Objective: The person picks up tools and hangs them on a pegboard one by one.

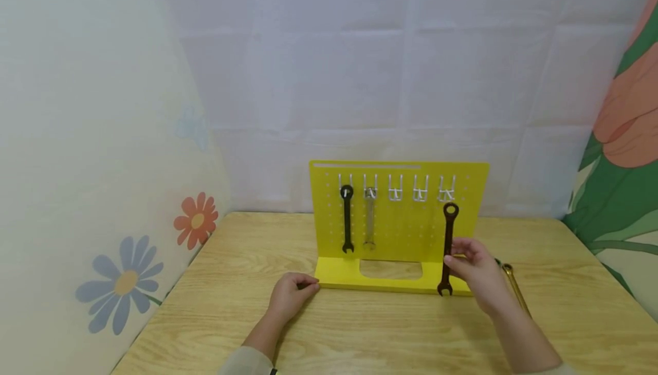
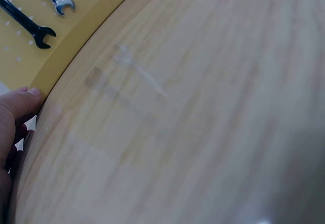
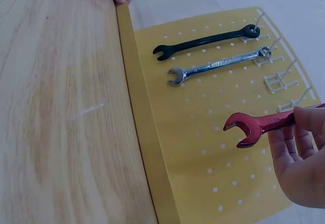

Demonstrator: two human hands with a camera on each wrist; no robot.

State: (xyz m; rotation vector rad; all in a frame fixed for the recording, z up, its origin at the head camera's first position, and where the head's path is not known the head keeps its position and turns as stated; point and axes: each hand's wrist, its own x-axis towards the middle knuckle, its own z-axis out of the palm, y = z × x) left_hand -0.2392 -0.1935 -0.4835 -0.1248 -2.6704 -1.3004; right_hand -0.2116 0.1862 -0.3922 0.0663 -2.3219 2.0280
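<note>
A yellow pegboard stand (image 1: 390,285) stands on the table. My left hand (image 1: 293,296) pinches the front left corner of its base, thumb and fingers at the edge. Upright in my right hand (image 1: 475,269) is a red combination wrench (image 3: 264,125), gripped at the middle of its shaft between thumb and fingers. Its ring end is up, just below the rightmost hook (image 1: 446,193), and its open jaw points down in front of the base. A black wrench (image 1: 346,221) and a silver wrench (image 1: 369,221) hang from the two left hooks.
Beyond my right wrist, a gold wrench (image 1: 516,286) lies on the wooden table (image 1: 360,335), with a bit of a green tool (image 1: 497,262) beside it. Two more bare hooks (image 1: 395,192) sit mid-board. A white cloth wall (image 1: 288,89) rises behind the table.
</note>
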